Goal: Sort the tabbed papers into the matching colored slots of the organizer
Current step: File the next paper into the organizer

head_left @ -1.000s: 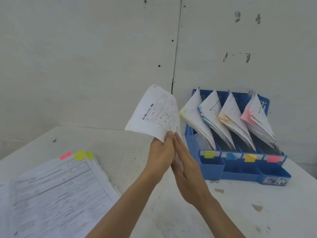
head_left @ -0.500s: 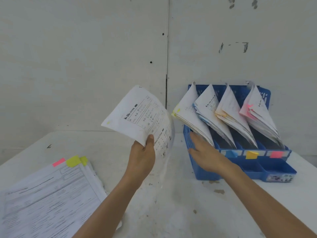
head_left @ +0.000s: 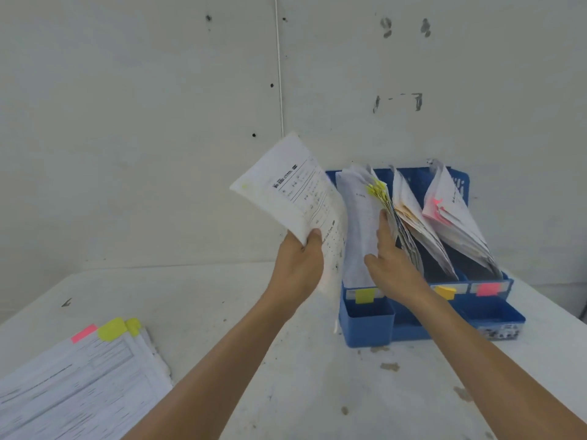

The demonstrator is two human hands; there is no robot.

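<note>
My left hand (head_left: 300, 265) grips a printed sheet (head_left: 287, 192) with a faint yellow tab, held up just left of the blue organizer (head_left: 368, 325). My right hand (head_left: 389, 258) presses with straight fingers against the yellow-tabbed papers (head_left: 360, 223) in the leftmost slot, pushing them upright and to the right. Yellow (head_left: 364, 295), orange (head_left: 445, 292) and pink (head_left: 488, 289) labels mark slot fronts; my right arm hides another label. Orange-tabbed papers (head_left: 419, 230) and pink-tabbed papers (head_left: 457, 223) lean in the right slots.
A stack of unsorted papers (head_left: 73, 385) with pink and yellow tabs lies at the table's left front. The white table (head_left: 203, 300) meets a white wall close behind the organizer. The organizer's low front compartments stand open.
My right hand rose from the organizer's front edge into the leftmost slot and pushed its papers upright. The sheet in my left hand moved right, closer to that slot.
</note>
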